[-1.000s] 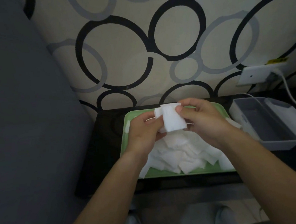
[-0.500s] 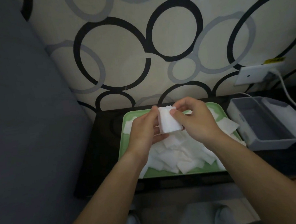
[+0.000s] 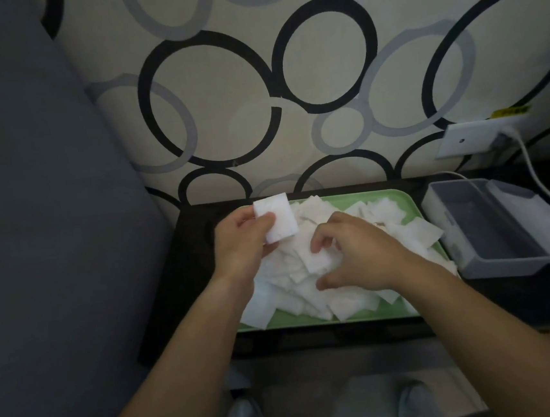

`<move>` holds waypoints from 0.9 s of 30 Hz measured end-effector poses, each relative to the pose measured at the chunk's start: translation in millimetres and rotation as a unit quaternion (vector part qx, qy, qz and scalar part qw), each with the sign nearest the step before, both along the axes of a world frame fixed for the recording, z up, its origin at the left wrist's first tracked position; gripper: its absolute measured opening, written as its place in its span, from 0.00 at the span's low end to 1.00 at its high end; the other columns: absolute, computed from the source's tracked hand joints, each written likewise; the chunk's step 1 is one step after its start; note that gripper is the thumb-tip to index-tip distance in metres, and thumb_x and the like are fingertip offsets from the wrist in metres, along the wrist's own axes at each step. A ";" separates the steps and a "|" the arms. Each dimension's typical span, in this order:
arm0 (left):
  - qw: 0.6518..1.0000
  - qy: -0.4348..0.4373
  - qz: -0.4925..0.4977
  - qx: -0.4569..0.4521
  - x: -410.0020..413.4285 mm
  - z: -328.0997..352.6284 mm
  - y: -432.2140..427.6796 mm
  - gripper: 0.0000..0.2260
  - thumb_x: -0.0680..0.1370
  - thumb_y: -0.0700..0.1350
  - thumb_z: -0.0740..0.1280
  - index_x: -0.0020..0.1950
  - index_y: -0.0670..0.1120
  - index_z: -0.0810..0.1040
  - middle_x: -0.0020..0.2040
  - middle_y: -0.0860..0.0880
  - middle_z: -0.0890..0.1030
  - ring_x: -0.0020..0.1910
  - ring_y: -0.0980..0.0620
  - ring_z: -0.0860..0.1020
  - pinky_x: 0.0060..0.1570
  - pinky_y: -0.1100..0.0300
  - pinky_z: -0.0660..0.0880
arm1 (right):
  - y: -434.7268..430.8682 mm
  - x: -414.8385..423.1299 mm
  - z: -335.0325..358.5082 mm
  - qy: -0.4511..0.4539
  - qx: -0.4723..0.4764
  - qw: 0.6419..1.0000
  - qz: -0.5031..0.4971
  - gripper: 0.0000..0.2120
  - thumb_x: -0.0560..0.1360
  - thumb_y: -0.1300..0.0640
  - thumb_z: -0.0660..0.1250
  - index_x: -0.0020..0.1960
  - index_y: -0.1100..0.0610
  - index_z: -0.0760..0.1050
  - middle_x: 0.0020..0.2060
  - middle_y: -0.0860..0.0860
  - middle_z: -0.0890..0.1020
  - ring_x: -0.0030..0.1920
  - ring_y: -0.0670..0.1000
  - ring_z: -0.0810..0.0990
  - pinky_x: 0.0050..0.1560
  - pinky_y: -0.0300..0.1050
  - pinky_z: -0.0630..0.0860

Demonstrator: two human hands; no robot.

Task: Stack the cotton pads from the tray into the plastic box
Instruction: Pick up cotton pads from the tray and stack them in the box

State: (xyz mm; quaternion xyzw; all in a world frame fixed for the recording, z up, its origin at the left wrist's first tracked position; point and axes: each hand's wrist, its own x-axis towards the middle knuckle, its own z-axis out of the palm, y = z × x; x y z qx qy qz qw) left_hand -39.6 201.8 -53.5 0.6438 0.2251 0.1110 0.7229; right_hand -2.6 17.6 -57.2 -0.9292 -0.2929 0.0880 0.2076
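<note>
Cotton pads (image 3: 292, 294) loose in tray (image 3: 377, 313); left fingers (image 3: 264, 221) clamped on stack (image 3: 280, 223); right fingers (image 3: 323, 237) pinching one pad (image 3: 319, 260); plastic box (image 3: 494, 264) alongside

Wall: cream wallpaper (image 3: 254, 76) with black and grey rings, across the upper frame.
Left: dark grey upholstered panel (image 3: 30, 198), top to bottom.
Centre: black worktop (image 3: 195, 266) against the wall.
Right: white socket plate (image 3: 462, 140), white cable (image 3: 529, 155) plugged in.
Light: dim.
</note>
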 end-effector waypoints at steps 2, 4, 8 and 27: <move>1.000 0.002 -0.002 0.002 0.3 -0.6 -0.6 0.04 0.78 0.39 0.70 0.50 0.48 0.82 0.49 0.47 0.84 0.50 0.51 0.83 0.41 0.60 0.79 | 0.1 0.4 -0.2 -0.008 0.028 1.000 -0.001 0.16 0.65 0.44 0.78 0.49 0.42 0.76 0.49 0.42 0.72 0.46 0.40 0.71 0.46 0.39 0.70; 1.000 0.006 -0.001 0.004 0.4 -0.5 -1.6 0.04 0.78 0.40 0.70 0.50 0.48 0.82 0.52 0.46 0.84 0.52 0.49 0.82 0.41 0.60 0.80 | -0.8 1.0 0.3 -0.003 0.072 0.997 -0.002 0.08 0.69 0.47 0.76 0.45 0.43 0.78 0.48 0.42 0.73 0.45 0.39 0.72 0.45 0.37 0.69; 1.000 0.006 0.004 0.001 0.4 0.1 -1.9 0.04 0.78 0.39 0.70 0.50 0.48 0.82 0.53 0.46 0.83 0.53 0.49 0.82 0.40 0.62 0.80 | -3.4 6.9 -2.4 0.038 0.188 0.980 -0.057 0.05 0.74 0.56 0.72 0.41 0.47 0.80 0.45 0.44 0.79 0.44 0.44 0.78 0.47 0.40 0.75; 0.993 -0.022 -0.115 -0.025 0.7 6.5 -46.5 0.08 0.78 0.41 0.71 0.55 0.45 0.84 0.47 0.47 0.87 0.47 0.51 0.85 0.42 0.63 0.81 | -9.8 5.9 16.4 0.160 0.456 0.850 -0.208 0.03 0.78 0.60 0.67 0.47 0.55 0.79 0.40 0.51 0.82 0.40 0.47 0.79 0.39 0.45 0.76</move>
